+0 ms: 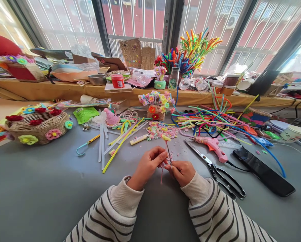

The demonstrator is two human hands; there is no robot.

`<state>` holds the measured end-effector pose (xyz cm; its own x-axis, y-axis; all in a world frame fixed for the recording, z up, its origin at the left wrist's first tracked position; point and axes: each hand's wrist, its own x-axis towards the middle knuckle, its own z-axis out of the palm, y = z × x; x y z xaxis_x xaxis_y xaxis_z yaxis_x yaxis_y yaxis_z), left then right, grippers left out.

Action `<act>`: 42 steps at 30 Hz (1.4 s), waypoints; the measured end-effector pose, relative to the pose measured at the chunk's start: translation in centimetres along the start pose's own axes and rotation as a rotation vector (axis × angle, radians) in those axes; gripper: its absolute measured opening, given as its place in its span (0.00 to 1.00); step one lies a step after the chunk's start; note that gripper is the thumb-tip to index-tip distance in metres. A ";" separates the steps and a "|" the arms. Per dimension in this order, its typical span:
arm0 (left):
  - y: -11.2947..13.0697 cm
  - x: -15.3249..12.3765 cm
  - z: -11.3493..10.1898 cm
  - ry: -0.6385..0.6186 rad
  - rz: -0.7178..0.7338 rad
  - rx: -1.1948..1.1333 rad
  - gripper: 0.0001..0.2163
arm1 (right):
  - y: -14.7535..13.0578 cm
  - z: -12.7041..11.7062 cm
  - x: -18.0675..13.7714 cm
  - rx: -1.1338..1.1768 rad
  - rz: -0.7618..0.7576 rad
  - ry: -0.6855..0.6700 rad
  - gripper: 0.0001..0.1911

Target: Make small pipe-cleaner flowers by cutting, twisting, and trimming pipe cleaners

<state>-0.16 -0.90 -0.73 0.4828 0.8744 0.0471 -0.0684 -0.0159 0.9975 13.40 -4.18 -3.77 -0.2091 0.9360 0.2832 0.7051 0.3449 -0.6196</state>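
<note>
My left hand (148,165) is closed, thumb and fingers pinching a thin pink pipe-cleaner stem (161,176) whose lower end hangs below the fingers. A small fuzzy yellow tuft (166,138) tops the stem. Close by on the right, my right hand (183,171) is closed around a slim dark metal tool (169,154), which points up beside the stem toward the tuft. Whether it is tweezers or small scissors I cannot tell. Behind the hands lies a pile of pastel fuzzy clippings (160,130), with a glue stick (138,139) at its left.
Large scissors (208,160), a pink glue gun (213,145) and a black phone (263,172) lie to the right. Loose pipe cleaners (203,119) are heaped behind them. A flower-trimmed basket (39,126) stands left, glue sticks (100,144) nearer the middle, and a small flower pot (155,112) behind.
</note>
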 end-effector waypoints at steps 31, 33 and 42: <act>0.3 -0.1 0.0 -0.008 -0.018 0.005 0.08 | -0.5 -0.2 -0.2 -0.088 0.054 -0.012 0.24; 0.4 -0.2 0.2 -0.026 -0.027 -0.003 0.08 | -0.6 -0.2 -0.3 -0.100 0.060 -0.012 0.24; 0.4 -0.1 0.2 -0.039 -0.040 -0.043 0.09 | -0.6 -0.4 0.0 -0.114 0.013 0.018 0.26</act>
<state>-0.05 -1.15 -0.36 0.5192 0.8546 0.0098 -0.0856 0.0406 0.9955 13.27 -4.44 -3.16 -0.1880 0.9387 0.2889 0.7805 0.3213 -0.5362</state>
